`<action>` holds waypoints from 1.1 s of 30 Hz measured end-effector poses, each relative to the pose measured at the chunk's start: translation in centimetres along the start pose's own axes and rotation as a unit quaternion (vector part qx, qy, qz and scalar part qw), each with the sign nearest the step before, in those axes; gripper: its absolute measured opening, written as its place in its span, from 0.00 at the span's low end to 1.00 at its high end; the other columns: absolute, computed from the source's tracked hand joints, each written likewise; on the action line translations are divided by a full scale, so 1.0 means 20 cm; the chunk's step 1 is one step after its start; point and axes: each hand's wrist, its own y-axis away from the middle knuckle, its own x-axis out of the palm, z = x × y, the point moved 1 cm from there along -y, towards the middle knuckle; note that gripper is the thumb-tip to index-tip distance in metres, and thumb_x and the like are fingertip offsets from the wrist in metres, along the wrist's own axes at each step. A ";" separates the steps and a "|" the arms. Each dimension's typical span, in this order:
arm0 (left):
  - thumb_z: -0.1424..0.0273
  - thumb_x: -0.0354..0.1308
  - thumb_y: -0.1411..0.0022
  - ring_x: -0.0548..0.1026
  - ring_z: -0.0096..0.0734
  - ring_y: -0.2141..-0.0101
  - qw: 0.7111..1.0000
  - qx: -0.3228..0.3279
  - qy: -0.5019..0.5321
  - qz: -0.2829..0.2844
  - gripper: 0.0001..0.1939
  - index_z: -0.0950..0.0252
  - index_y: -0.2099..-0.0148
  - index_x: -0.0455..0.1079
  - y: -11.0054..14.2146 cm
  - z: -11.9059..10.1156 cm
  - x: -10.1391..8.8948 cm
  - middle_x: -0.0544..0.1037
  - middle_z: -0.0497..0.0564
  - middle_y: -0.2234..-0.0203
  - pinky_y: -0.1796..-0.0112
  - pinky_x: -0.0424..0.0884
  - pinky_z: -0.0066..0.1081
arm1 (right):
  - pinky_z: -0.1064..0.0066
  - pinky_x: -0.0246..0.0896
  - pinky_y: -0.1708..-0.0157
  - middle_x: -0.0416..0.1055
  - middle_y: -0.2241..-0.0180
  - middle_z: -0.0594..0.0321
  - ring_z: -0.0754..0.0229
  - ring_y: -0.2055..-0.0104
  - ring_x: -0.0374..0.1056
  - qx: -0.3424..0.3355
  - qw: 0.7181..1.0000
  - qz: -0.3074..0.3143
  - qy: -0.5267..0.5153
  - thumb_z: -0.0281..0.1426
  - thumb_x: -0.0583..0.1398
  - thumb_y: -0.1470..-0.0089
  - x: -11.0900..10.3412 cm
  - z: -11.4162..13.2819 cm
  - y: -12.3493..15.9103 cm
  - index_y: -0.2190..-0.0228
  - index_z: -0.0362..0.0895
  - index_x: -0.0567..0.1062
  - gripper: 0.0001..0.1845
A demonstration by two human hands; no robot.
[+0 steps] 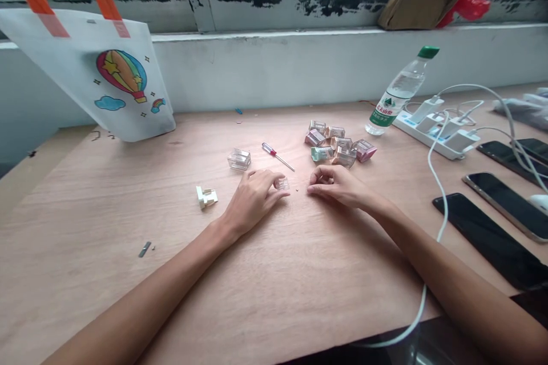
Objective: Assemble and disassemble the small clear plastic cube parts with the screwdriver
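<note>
My left grip (252,199) sits half-curled and empty, just beside a small clear plastic piece (281,184); my right grip (338,185) is loosely pinched, though I can't tell if it holds anything.

The white tote bag (64,85) shows a striped hot-air balloon (122,74); the screwdriver handle (268,149) is red.

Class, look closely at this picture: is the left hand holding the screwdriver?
No, the red-handled screwdriver lies on the table, apart from the left hand.
</note>
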 end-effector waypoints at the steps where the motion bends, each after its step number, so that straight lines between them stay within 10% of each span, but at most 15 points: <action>1: 0.61 0.59 0.31 0.74 0.40 0.53 1.000 -0.001 0.010 0.001 0.15 0.65 0.48 0.71 0.00 0.00 0.00 0.79 0.53 0.56 0.47 0.62 0.41 | 0.70 0.52 0.73 0.69 0.74 0.65 0.64 0.73 0.60 0.001 1.000 -0.006 -0.020 0.43 0.69 0.52 0.01 0.01 0.01 0.71 0.42 0.75 0.17; 5: 0.64 0.56 0.29 0.73 0.33 0.63 0.987 -0.085 0.136 -0.005 0.13 0.63 0.47 0.73 0.00 -0.09 -0.01 0.76 0.52 0.60 0.57 0.66 0.35 | 0.70 0.52 0.76 0.70 0.73 0.65 0.65 0.74 0.61 0.028 0.984 -0.061 -0.165 0.48 0.72 0.58 0.06 0.08 0.02 0.70 0.43 0.75 0.23; 13: 0.57 0.56 0.31 0.67 0.25 0.73 0.872 -0.237 0.427 -0.007 0.16 0.66 0.63 0.69 0.00 -0.17 0.02 0.71 0.46 0.73 0.70 0.63 0.27 | 0.73 0.46 0.78 0.67 0.71 0.66 0.71 0.77 0.52 0.061 0.927 -0.020 -0.370 0.43 0.75 0.60 0.16 0.13 0.05 0.70 0.42 0.78 0.21; 22: 0.61 0.68 0.40 0.70 0.22 0.78 0.822 -0.252 0.510 -0.001 0.24 0.66 0.46 0.69 0.01 -0.14 0.05 0.80 0.50 0.69 0.76 0.66 0.24 | 0.72 0.37 0.80 0.70 0.70 0.65 0.72 0.77 0.49 0.083 0.905 0.037 -0.416 0.43 0.72 0.53 0.22 0.13 0.07 0.65 0.42 0.81 0.19; 33: 0.66 0.68 0.40 0.73 0.22 0.80 0.812 -0.243 0.532 0.001 0.20 0.65 0.50 0.68 0.00 -0.17 0.02 0.79 0.46 0.73 0.76 0.70 0.23 | 0.73 0.40 0.81 0.69 0.70 0.66 0.72 0.77 0.53 0.080 0.916 -0.023 -0.392 0.43 0.73 0.55 0.28 0.17 0.12 0.67 0.43 0.77 0.20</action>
